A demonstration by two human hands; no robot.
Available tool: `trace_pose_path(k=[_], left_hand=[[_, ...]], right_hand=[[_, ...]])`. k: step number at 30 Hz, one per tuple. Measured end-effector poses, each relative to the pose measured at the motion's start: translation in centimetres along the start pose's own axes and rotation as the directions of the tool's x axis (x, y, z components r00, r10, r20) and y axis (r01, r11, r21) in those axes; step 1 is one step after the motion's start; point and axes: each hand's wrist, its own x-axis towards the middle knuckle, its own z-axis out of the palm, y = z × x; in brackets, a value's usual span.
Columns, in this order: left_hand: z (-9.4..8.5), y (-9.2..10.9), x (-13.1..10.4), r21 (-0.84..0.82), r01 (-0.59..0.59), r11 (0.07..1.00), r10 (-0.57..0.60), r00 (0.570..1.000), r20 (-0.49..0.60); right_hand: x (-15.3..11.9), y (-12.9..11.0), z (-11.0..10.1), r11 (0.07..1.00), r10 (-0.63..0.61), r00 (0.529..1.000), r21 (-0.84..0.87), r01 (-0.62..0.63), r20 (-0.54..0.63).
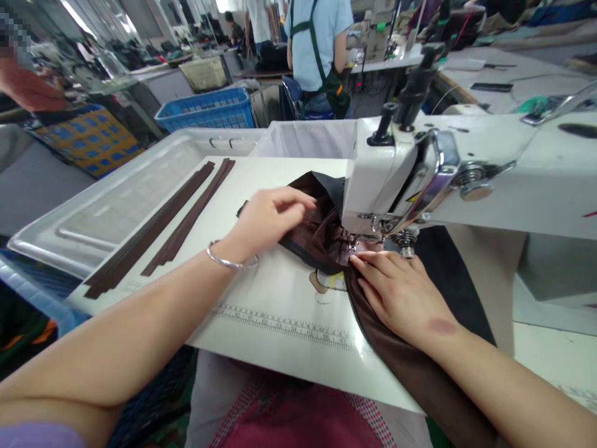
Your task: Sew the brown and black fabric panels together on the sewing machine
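A piece of dark brown fabric (396, 367) with a black layer (450, 274) runs under the head of a white sewing machine (377, 180). Close to the presser foot, my right hand (401, 292) lies flat on the fabric, fingers stretched toward the needle area. My left hand (268, 218), slightly blurred, hovers at the left edge of the bunched fabric. Its thumb and index finger reach out a little apart, and nothing shows between them. To its left, dark brown fabric strips (153, 224) lie in two bundles on the white work surface (275, 354).
A printed ruler scale (289, 328) runs along the surface's front. Behind and left stand a translucent plastic bin (116, 199), a white-lined container (308, 140) and a blue basket (209, 109). A person in a light blue shirt (321, 43) is farther back.
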Motion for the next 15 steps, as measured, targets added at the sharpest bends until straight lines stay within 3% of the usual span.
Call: trace_pose_path(k=[1,3,5,7,10,12,15], left_hand=[[-0.9,-1.6,0.4,0.036,0.159,0.987,-0.155,0.983,-0.094],[-2.2,-4.8,1.2,0.11,0.399,0.91,-0.393,0.917,-0.073],[-2.9,-6.9,1.6,0.136,0.482,0.866,-0.491,0.87,0.043],[-3.5,-7.0,1.3,0.121,0.477,0.87,-0.49,0.864,0.115],[-4.6,-2.4,-1.7,0.045,0.384,0.922,-0.386,0.922,0.031],[-4.8,2.6,-5.8,-0.027,0.219,0.975,-0.221,0.966,-0.137],[-3.3,9.6,-13.1,0.075,0.079,0.994,-0.064,0.982,-0.178]], right_hand=[[0.0,0.0,0.1,1.0,0.003,1.0,0.005,-0.003,-0.015],[0.0,0.0,0.4,0.999,-0.015,0.999,0.048,0.017,-0.045],[0.1,0.1,0.7,0.991,-0.051,0.997,0.12,0.058,-0.064],[0.1,0.3,0.8,0.977,-0.072,0.995,0.195,0.086,-0.075],[0.2,0.5,0.7,0.962,-0.073,0.994,0.255,0.093,-0.087],[0.2,0.5,0.5,0.96,-0.079,0.992,0.262,0.101,-0.097],[0.2,0.4,0.2,0.956,-0.101,0.989,0.265,0.126,-0.104]])
